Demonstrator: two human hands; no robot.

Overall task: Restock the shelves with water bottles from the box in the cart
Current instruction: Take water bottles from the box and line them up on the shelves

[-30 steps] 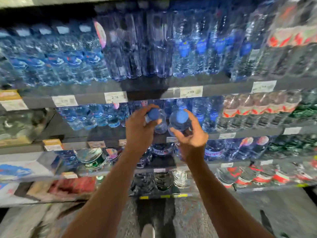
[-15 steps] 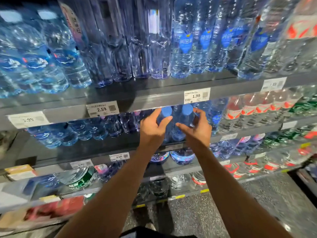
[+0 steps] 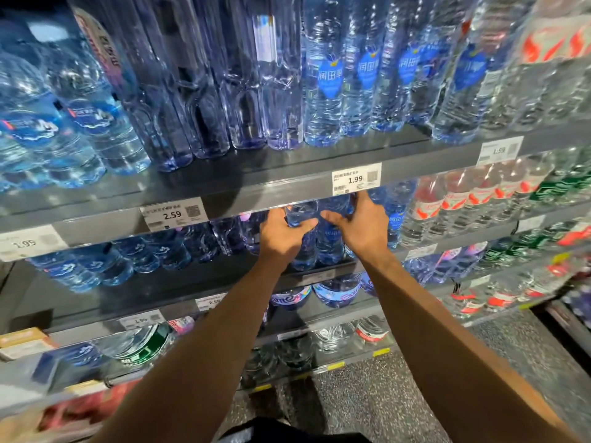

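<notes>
Both my arms reach into the second shelf [image 3: 319, 273] from the top. My left hand [image 3: 281, 238] grips a small blue-tinted water bottle [image 3: 303, 247] near its upper part. My right hand [image 3: 364, 228] holds a second small blue-labelled bottle [image 3: 331, 241] beside it. Both bottles stand upright on the shelf, their caps hidden under the shelf edge above. More of the same blue-labelled bottles [image 3: 396, 215] stand just to the right. The cart and box are out of view.
The upper shelf [image 3: 256, 187] carries tall clear and blue-labelled bottles, with price tags 2.59 [image 3: 172, 215] and 1.99 [image 3: 355, 180] on its front edge. Red- and green-labelled bottles [image 3: 479, 203] fill the right side. Lower shelves hold more bottles. Speckled floor [image 3: 367, 394] lies below.
Both hands have carried the two bottles forward and deeper under the upper shelf edge; their blue caps, visible earlier, are now hidden. The view has moved closer to the shelves.
</notes>
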